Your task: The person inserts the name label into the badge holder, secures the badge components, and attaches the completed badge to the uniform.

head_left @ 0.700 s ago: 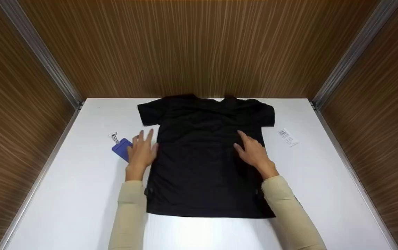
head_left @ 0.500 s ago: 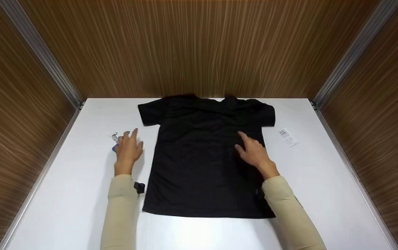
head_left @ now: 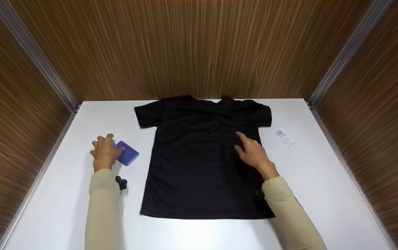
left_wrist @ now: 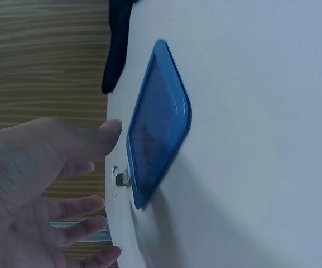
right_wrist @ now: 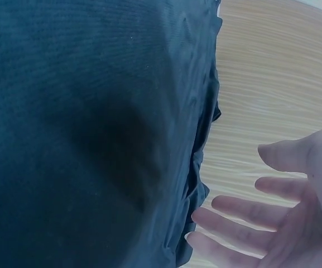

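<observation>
A black short-sleeved T-shirt lies spread flat on the white table, its collar towards the back wall. At its left lies a blue badge holder with a clip at one end. My left hand is over the badge holder's left side, fingers spread and holding nothing; in the left wrist view the thumb is near the holder's edge, and I cannot tell whether they touch. Over the right half of the T-shirt hovers my right hand, its fingers loosely extended and holding nothing.
To the right of the T-shirt lies a white printed paper tag. The white table is bounded by wood-grain panels at the back and sides, with metal rails in the corners.
My left hand has moved left from the T-shirt's edge, passing across the badge holder to its left side. The right hand has stayed nearly still over the T-shirt.
</observation>
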A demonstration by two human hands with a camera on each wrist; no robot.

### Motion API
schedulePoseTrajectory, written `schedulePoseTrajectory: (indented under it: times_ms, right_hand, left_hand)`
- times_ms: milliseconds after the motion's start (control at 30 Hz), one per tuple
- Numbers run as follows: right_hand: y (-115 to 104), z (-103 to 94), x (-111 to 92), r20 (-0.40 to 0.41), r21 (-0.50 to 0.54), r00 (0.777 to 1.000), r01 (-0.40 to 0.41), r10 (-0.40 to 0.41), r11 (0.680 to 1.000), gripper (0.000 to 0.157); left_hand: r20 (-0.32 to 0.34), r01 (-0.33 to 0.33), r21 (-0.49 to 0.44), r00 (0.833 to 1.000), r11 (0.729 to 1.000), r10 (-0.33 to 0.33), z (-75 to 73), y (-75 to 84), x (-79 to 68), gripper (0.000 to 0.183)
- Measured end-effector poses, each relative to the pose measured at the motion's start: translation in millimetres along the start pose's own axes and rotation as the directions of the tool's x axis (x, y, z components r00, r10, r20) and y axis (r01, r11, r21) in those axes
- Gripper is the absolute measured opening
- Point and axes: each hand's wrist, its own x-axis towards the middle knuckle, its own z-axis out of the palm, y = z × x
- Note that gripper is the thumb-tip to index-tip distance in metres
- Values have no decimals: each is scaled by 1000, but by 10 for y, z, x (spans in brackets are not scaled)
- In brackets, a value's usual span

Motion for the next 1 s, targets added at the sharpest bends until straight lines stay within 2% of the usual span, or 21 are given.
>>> schedulePoseTrajectory:
  times_ms: [333, 667, 833, 1000]
  right_hand:
    - [10, 8, -20, -13, 14, 1000, 6, -6, 1000, 56]
    - [47, 48, -49, -35, 8, 999, 24, -24, 1000, 54]
    - [45, 54, -48, -43, -2, 999, 32, -32, 999, 54]
    - [44, 45, -30, -34, -8, 999, 24, -24, 1000, 55]
  left_hand:
    - [100, 10, 36, 995, 999, -14, -41, -141, 25, 72]
    - [155, 31, 4, 987, 1000, -32, -84, -108, 106, 77]
    - [188, 36, 4, 982, 999, -37, -107, -75, 150, 69]
    - [185, 50, -20, 982, 999, -46, -103, -59, 165, 58]
